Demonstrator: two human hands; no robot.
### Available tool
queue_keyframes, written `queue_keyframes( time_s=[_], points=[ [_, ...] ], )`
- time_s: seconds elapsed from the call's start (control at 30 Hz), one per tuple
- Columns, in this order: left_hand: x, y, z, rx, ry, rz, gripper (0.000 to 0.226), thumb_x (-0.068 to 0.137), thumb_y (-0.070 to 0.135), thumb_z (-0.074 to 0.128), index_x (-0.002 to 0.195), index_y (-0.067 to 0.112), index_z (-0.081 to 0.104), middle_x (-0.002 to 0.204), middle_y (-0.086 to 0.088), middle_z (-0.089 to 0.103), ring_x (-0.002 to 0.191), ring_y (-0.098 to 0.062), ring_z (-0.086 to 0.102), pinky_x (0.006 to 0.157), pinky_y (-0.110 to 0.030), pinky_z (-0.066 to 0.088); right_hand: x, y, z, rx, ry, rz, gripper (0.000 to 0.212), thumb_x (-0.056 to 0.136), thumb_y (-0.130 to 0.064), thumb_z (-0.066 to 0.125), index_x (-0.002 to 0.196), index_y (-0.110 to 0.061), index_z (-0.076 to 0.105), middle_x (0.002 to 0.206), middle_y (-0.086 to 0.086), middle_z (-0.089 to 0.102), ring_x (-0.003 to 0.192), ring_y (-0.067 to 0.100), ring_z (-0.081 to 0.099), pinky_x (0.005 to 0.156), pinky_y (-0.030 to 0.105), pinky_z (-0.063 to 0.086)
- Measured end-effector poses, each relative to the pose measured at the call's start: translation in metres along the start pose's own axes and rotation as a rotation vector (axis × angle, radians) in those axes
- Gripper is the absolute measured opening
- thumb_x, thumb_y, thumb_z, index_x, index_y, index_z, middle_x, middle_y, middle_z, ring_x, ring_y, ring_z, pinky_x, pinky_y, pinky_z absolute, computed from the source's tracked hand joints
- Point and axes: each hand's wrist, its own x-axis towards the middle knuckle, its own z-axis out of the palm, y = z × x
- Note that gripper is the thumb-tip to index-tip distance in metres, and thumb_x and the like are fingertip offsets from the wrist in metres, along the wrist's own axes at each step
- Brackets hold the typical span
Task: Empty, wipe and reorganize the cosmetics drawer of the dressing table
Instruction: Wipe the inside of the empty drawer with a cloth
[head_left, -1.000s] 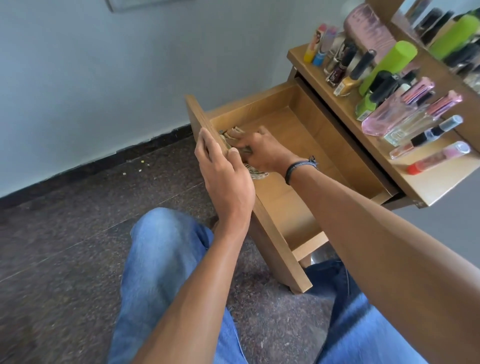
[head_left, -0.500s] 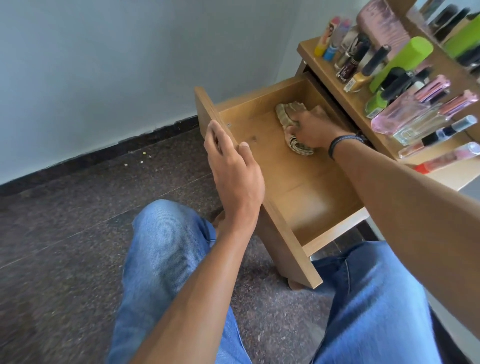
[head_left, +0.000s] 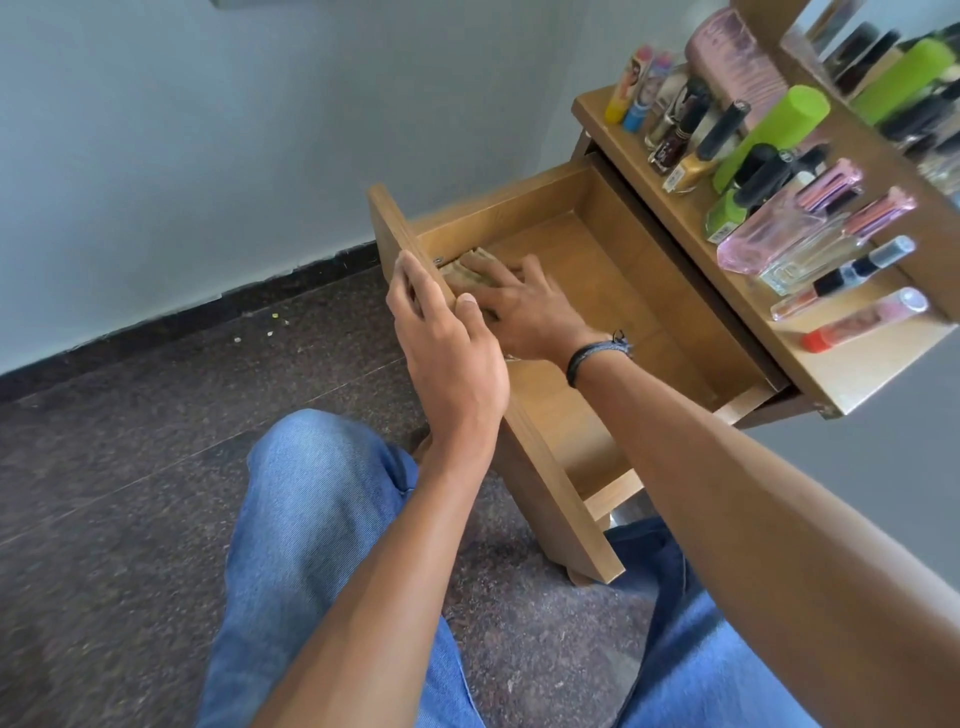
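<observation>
So half a second back the right hand (head_left: 524, 306) had the cloth (head_left: 470, 267) at the far end of the drawer (head_left: 597, 249), next to the table. Now it's dragged it up to the front corner, right behind the drawer front (head_left: 545, 467). Left hand (head_left: 447, 353) hasn't budged from the top edge of that panel

Head view, the only one going: drawer is pulled well out, with its wooden floor showing behind the right hand. That hand lies flat on the cloth with the fingers spread and straight, pressing down rather than grabbing. Most of the cloth is hidden under it, just a crumpled greenish-beige bit poking out past the fingertips against the inside of the drawer front. Left hand is clamped on the panel's top edge, fingers down the outer face and thumb on the inner side. Dark wristband (head_left: 592, 356) on the right wrist

The cosmetics are up on the table top (head_left: 831, 374): a lime green tube (head_left: 774, 135), a pink perfume bottle (head_left: 769, 234), plus small bottles and tubes lined up by the mirror (head_left: 883, 52). Knees in blue jeans (head_left: 311, 519) sit below the drawer, over a dark speckled floor (head_left: 104, 467)
</observation>
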Motion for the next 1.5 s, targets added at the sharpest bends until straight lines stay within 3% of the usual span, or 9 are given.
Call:
queue_keyframes(
  time_s=[0.13,0.3,0.53,0.8,0.93,1.2,1.27,1.4,1.5],
  points=[
    [0.001,-0.001,-0.001,-0.002,-0.025,0.020,0.059,0.104,0.015,0.041,0.157,0.005,0.018,0.160,-0.007,0.023,0.141,-0.022,0.037,0.109,-0.040,0.042,0.014,0.024,-0.009,-0.044,-0.036,-0.035,0.050,0.106,-0.056,0.025,0.155,-0.052,0.025,0.165,-0.014,0.023,0.131,0.025,0.037,0.107,0.042,0.038],
    [0.001,0.000,0.000,-0.005,-0.023,0.020,0.059,0.105,0.015,0.042,0.157,0.005,0.018,0.160,-0.005,0.023,0.141,-0.020,0.038,0.109,-0.037,0.044,0.009,0.075,-0.017,-0.004,0.061,0.215,0.049,0.108,-0.035,0.032,0.156,-0.044,0.029,0.166,-0.007,0.025,0.134,0.026,0.022,0.107,0.046,0.035],
    [0.001,0.002,0.002,0.006,-0.011,0.019,0.059,0.105,0.013,0.043,0.157,0.004,0.019,0.160,-0.005,0.025,0.141,-0.021,0.038,0.108,-0.039,0.044,0.014,0.069,-0.016,0.082,0.032,0.428,0.052,0.106,-0.038,0.026,0.158,-0.045,0.022,0.170,-0.009,0.013,0.142,0.036,0.021,0.115,0.050,0.030],
    [0.002,-0.001,0.002,0.009,0.009,-0.010,0.060,0.103,0.015,0.044,0.158,0.008,0.020,0.160,-0.002,0.026,0.142,-0.018,0.037,0.107,-0.021,0.032,-0.009,-0.007,0.009,0.079,0.017,0.105,0.045,0.107,-0.048,0.032,0.152,-0.049,0.035,0.167,-0.015,0.018,0.140,0.031,0.022,0.113,0.051,0.030],
    [0.002,-0.003,0.000,0.015,0.016,0.003,0.061,0.103,0.015,0.044,0.158,0.006,0.021,0.159,-0.002,0.027,0.141,-0.018,0.038,0.108,-0.030,0.037,-0.022,-0.010,0.005,0.079,-0.011,0.030,0.044,0.107,-0.047,0.035,0.151,-0.052,0.035,0.166,-0.018,0.016,0.136,0.032,0.024,0.113,0.047,0.029],
    [0.002,-0.004,0.001,0.016,0.030,0.014,0.059,0.104,0.017,0.041,0.158,0.006,0.021,0.158,-0.001,0.027,0.135,-0.014,0.042,0.095,-0.013,0.032,-0.093,-0.001,-0.005,-0.030,-0.203,-0.010,0.068,0.100,-0.018,0.042,0.156,-0.050,0.023,0.165,-0.012,0.013,0.100,0.018,0.024,0.094,0.027,0.029],
    [0.003,-0.004,0.001,0.016,0.032,0.023,0.059,0.104,0.016,0.041,0.158,0.005,0.020,0.158,-0.002,0.028,0.134,-0.015,0.043,0.094,-0.011,0.032,-0.110,-0.002,-0.006,-0.066,-0.243,-0.028,0.068,0.101,-0.018,0.041,0.159,-0.045,0.018,0.165,-0.006,0.013,0.103,0.014,0.022,0.090,0.024,0.021],
    [0.002,-0.004,0.002,0.017,0.042,0.020,0.058,0.103,0.014,0.042,0.157,0.004,0.021,0.157,-0.004,0.029,0.133,-0.015,0.043,0.090,-0.002,0.028,-0.138,-0.006,-0.007,-0.065,-0.296,-0.030,0.067,0.102,-0.021,0.044,0.161,-0.038,0.018,0.164,-0.004,0.020,0.136,0.020,0.026,0.111,0.035,0.031],
    [0.001,-0.004,0.001,0.018,0.047,0.022,0.058,0.103,0.014,0.042,0.157,0.003,0.021,0.156,-0.004,0.030,0.133,-0.015,0.043,0.090,0.000,0.027,-0.147,-0.008,-0.011,-0.053,-0.298,-0.020,0.069,0.099,-0.021,0.050,0.160,-0.038,0.023,0.158,-0.003,0.028,0.129,0.016,0.029,0.110,0.031,0.032]
  ],
)
